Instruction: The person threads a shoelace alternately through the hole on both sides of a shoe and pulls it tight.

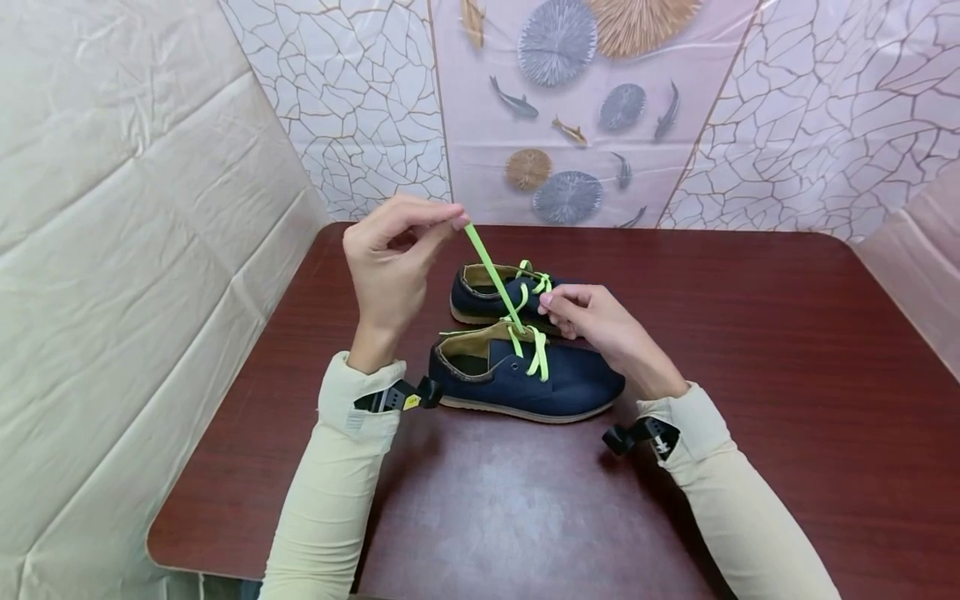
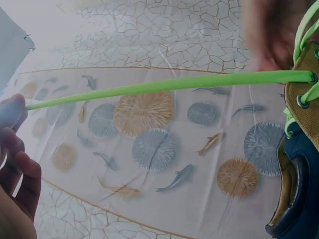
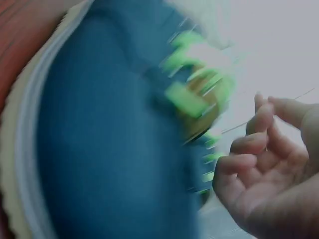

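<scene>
Between thumb and forefinger, my left hand (image 1: pixel 397 258) pinches the end of a neon green shoelace (image 1: pixel 489 262). The lace runs taut and slanting down to an eyelet of the nearer dark blue shoe (image 1: pixel 573 383). In the left wrist view the lace (image 2: pixel 164 85) stretches straight from the fingertips to the tan-lined eyelet flap (image 2: pixel 304 84). My right hand (image 1: pixel 607 329) hovers above the toe side of this shoe. Its fingers are curled, thumb and forefinger tips together; in the blurred right wrist view nothing shows between the fingertips (image 3: pixel 264 102).
A second dark blue shoe (image 1: pixel 472 304) with green laces stands just behind the first. Both stand on a reddish-brown table (image 1: pixel 787 358). A patterned wall covering (image 1: pixel 375 100) rises behind the table, and pale cloth (image 1: pixel 135 292) hangs at the left.
</scene>
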Demonstrator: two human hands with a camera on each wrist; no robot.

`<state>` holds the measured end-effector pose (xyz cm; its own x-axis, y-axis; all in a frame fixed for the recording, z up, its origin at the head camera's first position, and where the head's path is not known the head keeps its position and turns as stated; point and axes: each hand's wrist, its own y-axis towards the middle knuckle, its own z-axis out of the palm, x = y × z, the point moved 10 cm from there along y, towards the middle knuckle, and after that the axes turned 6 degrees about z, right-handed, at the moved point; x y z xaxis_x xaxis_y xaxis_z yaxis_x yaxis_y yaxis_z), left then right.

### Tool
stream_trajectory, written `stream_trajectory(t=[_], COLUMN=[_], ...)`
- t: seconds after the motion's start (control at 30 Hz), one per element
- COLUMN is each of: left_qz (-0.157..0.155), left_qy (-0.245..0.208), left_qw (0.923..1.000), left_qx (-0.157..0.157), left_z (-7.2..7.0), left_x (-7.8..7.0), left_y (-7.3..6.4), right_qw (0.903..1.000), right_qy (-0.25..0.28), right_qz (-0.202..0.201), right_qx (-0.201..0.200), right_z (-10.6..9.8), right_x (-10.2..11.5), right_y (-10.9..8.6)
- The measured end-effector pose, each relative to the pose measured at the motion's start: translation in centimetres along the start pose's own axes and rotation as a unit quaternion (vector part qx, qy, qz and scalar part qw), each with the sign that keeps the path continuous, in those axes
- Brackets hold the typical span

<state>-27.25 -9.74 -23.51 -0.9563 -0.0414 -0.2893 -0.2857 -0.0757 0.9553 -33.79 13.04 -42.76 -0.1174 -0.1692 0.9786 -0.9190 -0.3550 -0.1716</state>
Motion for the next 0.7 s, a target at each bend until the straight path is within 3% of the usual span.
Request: stream_trajectory(t=[0.07, 0.2, 0.4, 0.53, 0.7], left_qz=[-0.002, -0.012, -0.024, -0.022, -0.017], left_qy=[-0.004, -0.034, -0.077, -0.079, -0.074], left_qw=[0.9997, 0.9934, 0.9665, 0.9476, 0.9372], left_qx=[0.025, 0.109, 0.244, 0.309, 0.341], left_z=[0.7, 2.6, 5.7, 7.3, 7.7], left_x=[0.1, 0.1, 0.0, -0.1, -0.3], left_y=[-0.1, -0.5, -2.1, -3.1, -3.5], right_qw=[0.9997, 0.9958, 0.9866, 0.9907, 0.9923], right_qy=[0.002, 0.015, 0.031, 0.046, 0.111], right_qz=[-0.011, -0.046, -0.081, -0.065, -0.017], right_qx=[0.020, 0.078, 0.138, 0.110, 0.053], right_z=[0.4, 2.0, 5.2, 5.8, 5.2], right_x=[1.3, 4.2, 7.0, 7.5, 6.7], right_y=[-0.9, -2.8, -5.3, -6.1, -5.9])
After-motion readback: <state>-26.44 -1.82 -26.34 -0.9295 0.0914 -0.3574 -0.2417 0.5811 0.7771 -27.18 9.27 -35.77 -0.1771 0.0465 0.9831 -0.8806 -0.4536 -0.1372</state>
